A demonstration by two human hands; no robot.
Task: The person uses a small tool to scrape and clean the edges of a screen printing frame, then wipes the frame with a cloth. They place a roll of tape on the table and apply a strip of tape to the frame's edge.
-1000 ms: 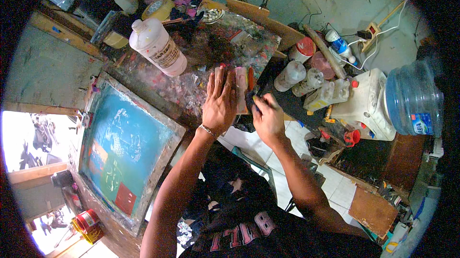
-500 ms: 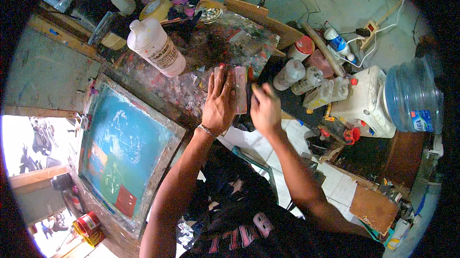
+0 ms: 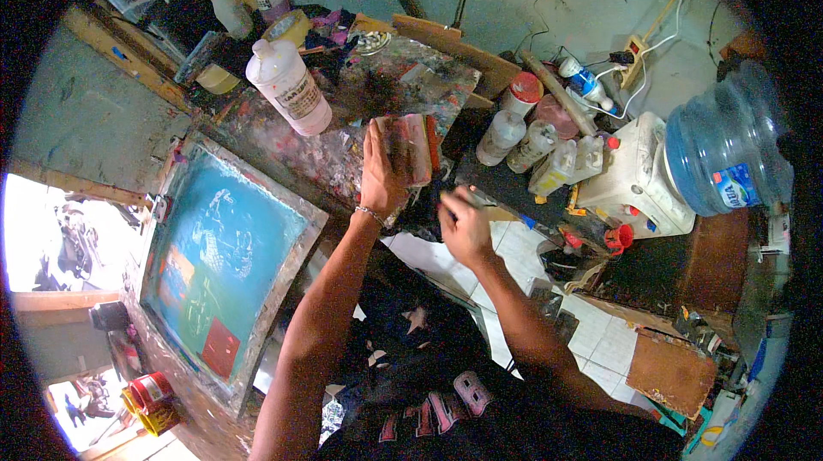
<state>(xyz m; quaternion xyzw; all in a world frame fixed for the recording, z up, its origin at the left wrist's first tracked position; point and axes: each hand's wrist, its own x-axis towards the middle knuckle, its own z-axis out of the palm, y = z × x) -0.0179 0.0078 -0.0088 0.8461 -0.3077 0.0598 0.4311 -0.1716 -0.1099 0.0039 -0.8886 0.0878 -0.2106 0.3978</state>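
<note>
My left hand point(image 3: 381, 171) grips a stained, pinkish squeegee-like block point(image 3: 407, 148) with a red-orange edge at the right front part of the paint-crusted bench point(image 3: 283, 144). A little below and right of it, my right hand point(image 3: 465, 230) is closed on a small dark tool, too obscured to name exactly. A large translucent bottle point(image 3: 289, 88) stands on the bench behind my left hand.
A framed blue screen point(image 3: 223, 264) leans at left. Spray bottle point(image 3: 230, 14) and tape roll point(image 3: 287, 28) sit at the back. At right are several bottles point(image 3: 501, 137), a white jerrycan point(image 3: 630, 191), a blue water jug point(image 3: 716, 140), red cup point(image 3: 619, 238) and power strip point(image 3: 634, 58).
My left hand has turned to the side of the block, no longer lying flat over it. My right hand has drawn down and slightly left, away from the block's edge.
</note>
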